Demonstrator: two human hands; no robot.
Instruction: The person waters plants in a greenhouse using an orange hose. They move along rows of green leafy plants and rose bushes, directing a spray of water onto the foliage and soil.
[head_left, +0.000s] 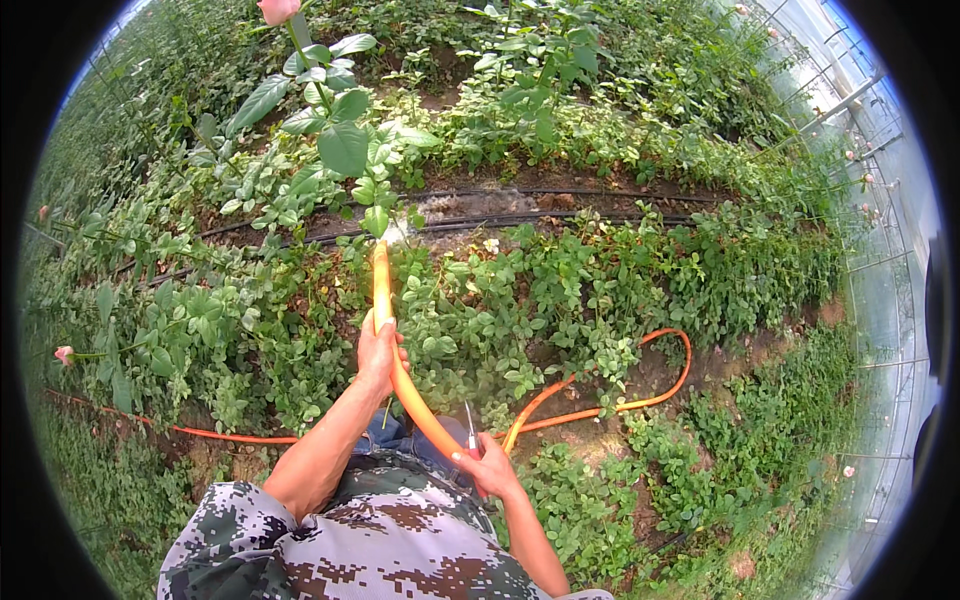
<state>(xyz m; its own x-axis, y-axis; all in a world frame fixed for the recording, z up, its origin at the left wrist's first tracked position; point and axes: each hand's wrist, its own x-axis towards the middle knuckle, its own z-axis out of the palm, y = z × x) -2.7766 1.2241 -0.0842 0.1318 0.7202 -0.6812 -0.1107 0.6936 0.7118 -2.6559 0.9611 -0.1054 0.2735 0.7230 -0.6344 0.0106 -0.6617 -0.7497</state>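
Note:
My left hand (379, 351) grips an orange hose (421, 401) a little behind its open end. Farther back on the same hose is my right hand (489, 466), closed around it near my waist. A red-handled hand tool with a pointed metal blade (470, 421) is also in my right hand, its tip pointing away from me; whether it is pruning shears or a knife I cannot tell. Whitish water shows at the hose end, by the base of a tall rose stem (322, 94) topped by a pink bloom (278, 10).
Leafy low rose plants (487, 315) spread on both sides. Black drip-irrigation pipes (525, 217) cross the soil ahead. The hose loops on the ground (686, 367) at right, and an orange length (232, 436) runs left. A greenhouse's plastic-film wall (892, 247) and metal frame stand at right.

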